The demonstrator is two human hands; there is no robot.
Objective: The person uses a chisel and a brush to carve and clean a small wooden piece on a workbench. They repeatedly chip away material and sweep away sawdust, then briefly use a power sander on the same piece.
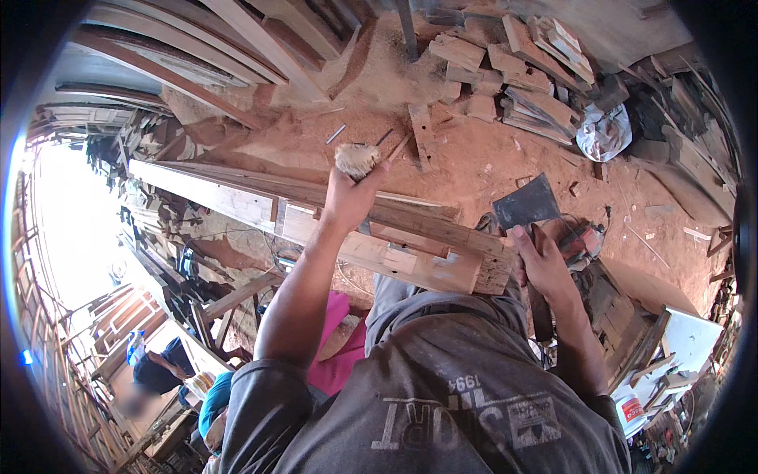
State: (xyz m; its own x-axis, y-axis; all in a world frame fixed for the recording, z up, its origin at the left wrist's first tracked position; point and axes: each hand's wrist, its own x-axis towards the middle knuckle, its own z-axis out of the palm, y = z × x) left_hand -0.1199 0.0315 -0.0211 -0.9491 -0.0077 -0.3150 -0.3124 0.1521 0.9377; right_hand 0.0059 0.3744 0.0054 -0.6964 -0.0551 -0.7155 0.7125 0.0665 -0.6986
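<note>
My left hand [349, 197] is closed around a pale, tufted brush [357, 160], raised above the far edge of a long wooden beam [332, 225]. The beam runs from the upper left to just in front of my waist, with patched, lighter areas on its top. At the beam's right end, my right hand [546, 265] grips a dark grey sheet [527, 201] that looks like sandpaper, its wide part standing out beyond the fingers. A dark strip [542, 316] hangs below that hand; I cannot tell if it belongs to the sheet.
A red power tool [583, 243] lies right of my right hand. Offcuts [545, 103] and a whitish plastic bag [604, 133] sit at the back right on the sawdust-covered floor [316, 126]. Tall boards [197, 67] lean at the back left. Another person [162, 367] is at lower left.
</note>
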